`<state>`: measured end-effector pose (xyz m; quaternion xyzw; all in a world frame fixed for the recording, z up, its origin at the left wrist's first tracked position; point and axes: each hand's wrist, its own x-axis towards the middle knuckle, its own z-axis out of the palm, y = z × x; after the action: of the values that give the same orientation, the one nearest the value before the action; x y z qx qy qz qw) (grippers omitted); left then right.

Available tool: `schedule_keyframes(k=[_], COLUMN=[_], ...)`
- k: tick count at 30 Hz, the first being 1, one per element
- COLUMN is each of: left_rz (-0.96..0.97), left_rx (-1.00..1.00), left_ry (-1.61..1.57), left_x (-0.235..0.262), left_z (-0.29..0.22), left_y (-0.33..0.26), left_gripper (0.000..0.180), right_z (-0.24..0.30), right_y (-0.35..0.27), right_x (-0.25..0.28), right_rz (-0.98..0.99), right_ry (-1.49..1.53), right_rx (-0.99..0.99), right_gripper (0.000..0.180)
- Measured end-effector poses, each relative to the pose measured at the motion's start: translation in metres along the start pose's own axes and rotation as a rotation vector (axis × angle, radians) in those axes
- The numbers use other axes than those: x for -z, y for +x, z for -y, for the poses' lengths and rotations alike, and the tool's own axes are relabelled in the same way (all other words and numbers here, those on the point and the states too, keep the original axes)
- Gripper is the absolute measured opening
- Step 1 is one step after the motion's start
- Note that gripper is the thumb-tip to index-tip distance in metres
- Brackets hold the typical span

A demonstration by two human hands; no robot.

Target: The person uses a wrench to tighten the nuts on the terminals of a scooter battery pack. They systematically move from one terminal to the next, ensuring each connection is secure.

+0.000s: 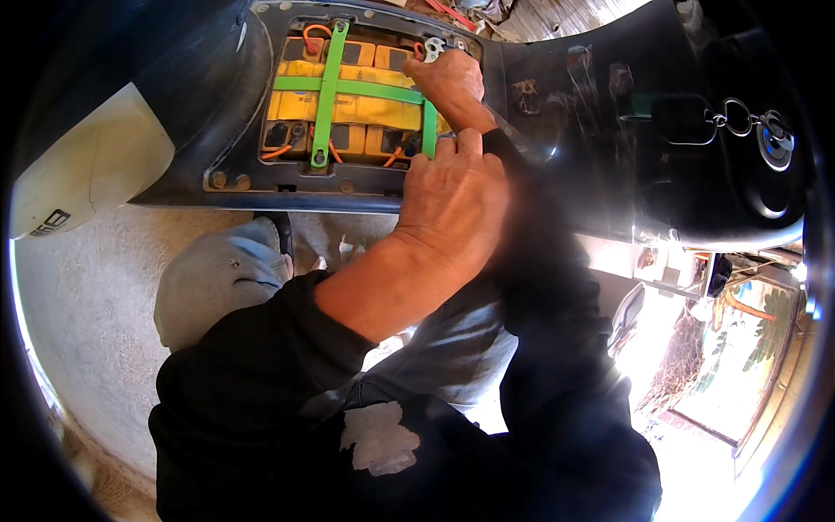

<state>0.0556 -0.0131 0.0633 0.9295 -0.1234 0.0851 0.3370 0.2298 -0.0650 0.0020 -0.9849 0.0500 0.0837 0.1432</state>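
Observation:
Yellow-wrapped batteries (361, 110) sit in an open compartment of a black vehicle body, crossed by a green strap frame (327, 96). My left hand (457, 191) is closed at the near right corner, its bent fingertips beside the lower end of the right green upright; what they grip is hidden. Reaching past it, my right hand (452, 83) is closed at the far right corner. From its fingers sticks the silver head of what looks like a wrench (432, 49). Orange wires (317, 31) run to the battery terminals, and bolts fix the left upright at both ends.
A dark seat or body panel (574, 113) extends right of the compartment, with a key ring (736, 115) at its far right. A cream panel (104, 161) stands at the left. My grey-trousered knee (217, 278) is close below the compartment, above a pale floor (78, 339).

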Motion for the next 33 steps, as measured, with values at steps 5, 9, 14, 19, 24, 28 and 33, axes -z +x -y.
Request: schedule_keyframes(k=[5, 9, 14, 19, 24, 28, 33], left_rz=[0.000, -0.128, 0.022, -0.110, -0.122, -0.110, -0.111], left_rx=[-0.025, -0.046, -0.009, -0.044, -0.042, -0.047, -0.057], left_ry=[-0.012, -0.090, -0.024, -0.094, -0.074, -0.092, -0.106], left_x=[0.000, -0.003, 0.002, -0.005, -0.005, -0.005, -0.008], left_z=[-0.005, -0.001, -0.004, -0.001, 0.000, -0.002, -0.006], left_y=[0.005, 0.004, 0.004, 0.002, 0.002, 0.002, 0.003], left_gripper=[0.012, 0.013, 0.014, 0.014, 0.014, 0.013, 0.013], right_z=[-0.007, 0.001, -0.003, -0.006, -0.004, -0.008, -0.021], right_y=[0.001, 0.001, 0.001, 0.001, 0.004, 0.006, 0.010], right_x=[0.010, 0.010, 0.007, -0.004, -0.011, -0.006, 0.010], right_rz=[0.007, 0.028, 0.029, -0.038, -0.114, -0.156, -0.101], right_ry=[-0.017, -0.010, 0.016, 0.063, 0.173, 0.091, 0.032], right_rx=[-0.017, -0.058, -0.070, -0.076, -0.119, -0.107, -0.144], right_gripper=[0.054, 0.055, 0.056, 0.056, 0.057, 0.057, 0.062])
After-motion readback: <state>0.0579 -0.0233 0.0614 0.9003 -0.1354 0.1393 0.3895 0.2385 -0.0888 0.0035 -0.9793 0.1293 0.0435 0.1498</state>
